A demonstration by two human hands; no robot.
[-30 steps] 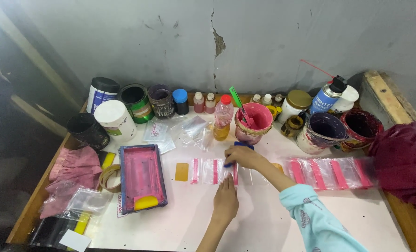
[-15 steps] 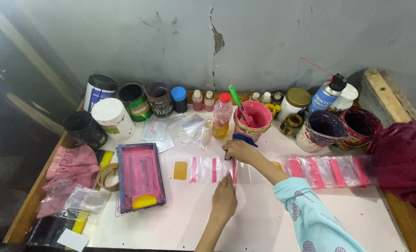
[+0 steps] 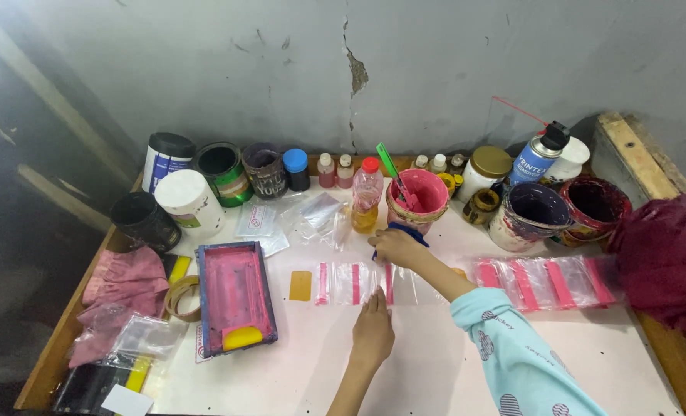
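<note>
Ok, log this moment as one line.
left hand: flat on clear plastic bags with pink stripes | right hand: grips dark blue tool over bags | pink-stained paint cup behind | white table

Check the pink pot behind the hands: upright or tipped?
Upright. The pink pot stands on its base with its open mouth facing up, a green stick leaning inside it.

Pink-striped clear bags [image 3: 356, 283]; pink pot [image 3: 417, 196]; light-blue patterned sleeve [image 3: 516, 358]; yellow card [image 3: 300, 286].
</note>
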